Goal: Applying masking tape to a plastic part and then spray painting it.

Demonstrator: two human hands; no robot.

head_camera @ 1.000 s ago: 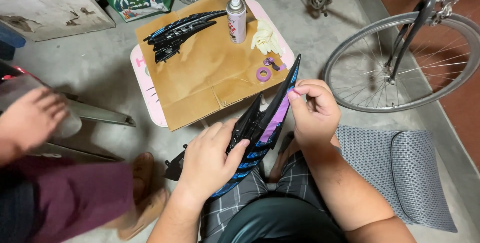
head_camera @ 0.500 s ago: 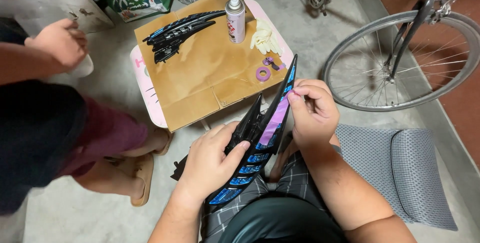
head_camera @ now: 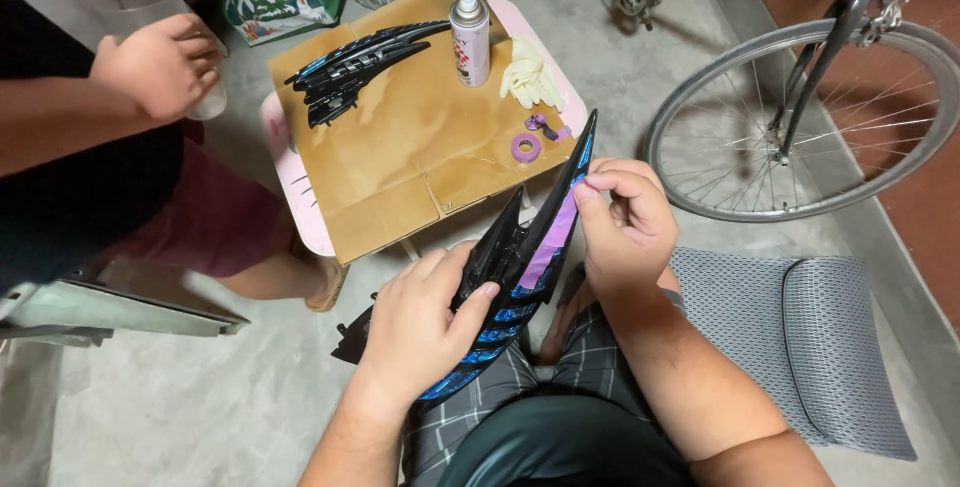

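Head view: the left hand (head_camera: 425,322) grips the black, blue-slotted plastic wing-shaped panel (head_camera: 520,257) over the lap; the right hand (head_camera: 620,222) pinches purple masking tape (head_camera: 550,242) along its edge. Masking appears partly done, with the blue slots uncovered. The panel's long axis runs diagonally, its tip pointing up-right toward the cardboard-covered pink table (head_camera: 400,157).

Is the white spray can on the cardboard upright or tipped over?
Upright: the white spray can stands on its base on the brown cardboard sheet, nozzle cap on top.
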